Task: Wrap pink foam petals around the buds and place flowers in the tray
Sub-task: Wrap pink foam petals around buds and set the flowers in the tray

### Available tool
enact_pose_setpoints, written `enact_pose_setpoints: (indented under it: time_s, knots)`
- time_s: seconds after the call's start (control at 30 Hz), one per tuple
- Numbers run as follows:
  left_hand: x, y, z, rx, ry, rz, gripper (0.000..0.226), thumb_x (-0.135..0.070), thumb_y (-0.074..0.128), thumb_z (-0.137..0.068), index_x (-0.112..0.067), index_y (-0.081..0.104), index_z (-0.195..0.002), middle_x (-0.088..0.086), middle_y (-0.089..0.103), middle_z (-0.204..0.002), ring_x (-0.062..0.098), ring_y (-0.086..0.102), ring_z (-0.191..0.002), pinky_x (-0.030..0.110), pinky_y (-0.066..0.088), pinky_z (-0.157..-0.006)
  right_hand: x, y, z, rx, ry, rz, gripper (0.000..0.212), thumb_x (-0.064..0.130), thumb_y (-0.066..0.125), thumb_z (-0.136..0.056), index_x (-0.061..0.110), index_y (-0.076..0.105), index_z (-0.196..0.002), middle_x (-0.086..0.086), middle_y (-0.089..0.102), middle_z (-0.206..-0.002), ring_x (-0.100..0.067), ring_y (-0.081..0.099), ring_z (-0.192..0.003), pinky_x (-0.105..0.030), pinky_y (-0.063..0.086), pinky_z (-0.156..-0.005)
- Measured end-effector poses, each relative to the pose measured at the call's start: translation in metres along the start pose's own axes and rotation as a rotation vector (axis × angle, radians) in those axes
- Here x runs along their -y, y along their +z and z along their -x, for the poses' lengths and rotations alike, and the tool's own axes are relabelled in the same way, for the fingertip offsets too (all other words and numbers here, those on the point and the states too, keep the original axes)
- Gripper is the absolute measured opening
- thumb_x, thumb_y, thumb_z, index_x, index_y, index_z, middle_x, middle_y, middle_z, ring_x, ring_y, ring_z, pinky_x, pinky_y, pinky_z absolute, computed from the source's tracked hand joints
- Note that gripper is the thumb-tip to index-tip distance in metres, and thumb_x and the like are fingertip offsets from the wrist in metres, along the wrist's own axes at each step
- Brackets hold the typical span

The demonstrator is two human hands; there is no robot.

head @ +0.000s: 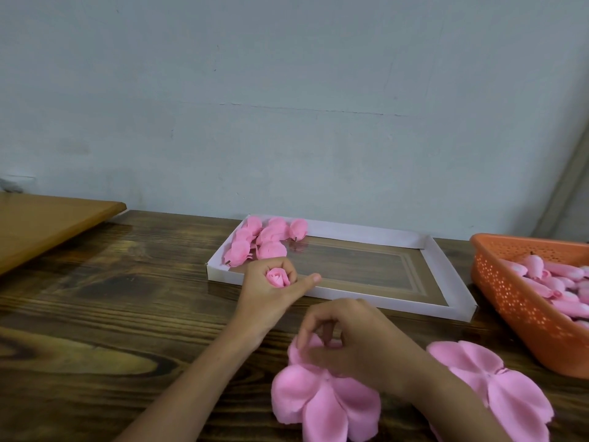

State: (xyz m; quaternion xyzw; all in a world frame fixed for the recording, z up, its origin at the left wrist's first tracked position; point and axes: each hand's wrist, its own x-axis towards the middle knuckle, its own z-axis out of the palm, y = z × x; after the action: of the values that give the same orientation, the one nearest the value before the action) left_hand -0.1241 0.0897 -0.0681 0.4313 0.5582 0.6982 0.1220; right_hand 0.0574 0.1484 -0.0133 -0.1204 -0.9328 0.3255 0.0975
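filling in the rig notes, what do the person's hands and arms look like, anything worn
The left hand and right hand are bare: no gloves, rings, watch or bracelet visible. The left forearm and right forearm are uncovered within the frame; no sleeve shows.

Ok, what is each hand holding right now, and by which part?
Left hand grips a pink rose around its lower sides, bloom top showing. Right hand pinches the upper petal of a flat foam petal sheet.
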Motion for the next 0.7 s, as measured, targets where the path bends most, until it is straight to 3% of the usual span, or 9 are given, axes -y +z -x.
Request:
enact_pose_setpoints:
  time_s: [0.2,0.43,0.7]
  knots:
    - [0.0000,0.0006,0.0002,-0.005,-0.004,0.002,0.048,-0.008,0.089,-0.082,-0.010,0.048,-0.057,0.009,0.043,-0.053,0.020,0.037,-0.052,0.028,0.035,-0.052,-0.0002,0.0025,-0.0027,-0.014,-0.043,0.123,0.033,0.022,0.081,-0.083,0.038,0.073,-0.110,0.019,0.063,-0.080,-0.003,0.060,-0.081,-0.010,0.044,-0.068]
    - [0.0017,-0.0004,-0.0001,0.005,0.012,-0.026,0.048,-0.010,0.089,-0.082,-0.010,0.047,-0.057,0.003,0.043,-0.050,0.016,0.037,-0.049,0.027,0.036,-0.050,-0.0029,0.0040,-0.0025,-0.067,-0.052,0.168,0.012,0.034,0.082,-0.082,0.034,0.077,-0.093,0.025,0.063,-0.074,0.006,0.059,-0.083,-0.006,0.040,-0.068]
    - [0.0016,-0.0008,-0.0003,-0.008,0.025,-0.044,0.048,-0.011,0.089,-0.081,-0.004,0.048,-0.059,0.003,0.043,-0.049,0.016,0.037,-0.047,0.026,0.036,-0.049,-0.0061,0.0074,-0.0037,-0.136,0.001,0.131,0.020,0.025,0.083,-0.080,0.034,0.076,-0.096,0.018,0.069,-0.077,0.001,0.063,-0.079,-0.008,0.044,-0.065]
